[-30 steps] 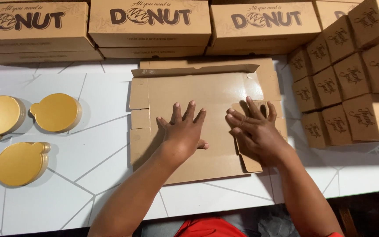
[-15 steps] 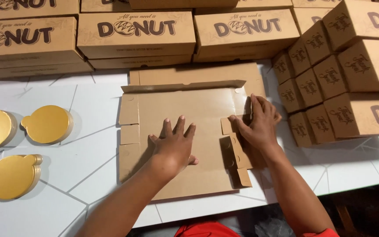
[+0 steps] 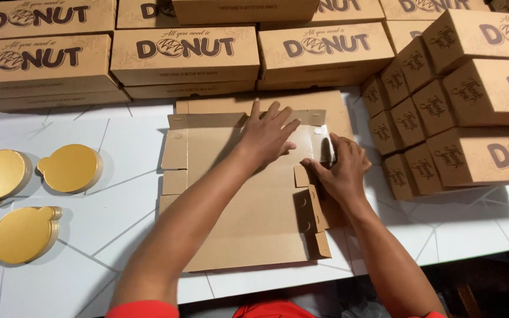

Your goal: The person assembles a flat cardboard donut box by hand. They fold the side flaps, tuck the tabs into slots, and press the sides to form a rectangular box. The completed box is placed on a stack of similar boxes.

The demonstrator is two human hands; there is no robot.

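A flat, unfolded box blank of plain brown corrugated cardboard [image 3: 237, 206] lies on a white table with thin grey lines [image 3: 89, 259], its matte surface creased into panels and its right-hand flaps [image 3: 312, 209] partly raised. The left hand [image 3: 266, 136] rests open, fingers spread, pressing flat on the blank's upper panel and gripping nothing. The right hand [image 3: 340, 168] curls at the blank's right edge, fingertips on a side flap; whether it pinches that flap or only pushes against it is hard to tell from this angle. Stacks of assembled brown cardboard boxes with dark printed lettering [image 3: 325, 50] line the far edge and right side. To the left sit three small piles of shiny gold round cake boards with small tabs [image 3: 69, 168], well apart from the blank.
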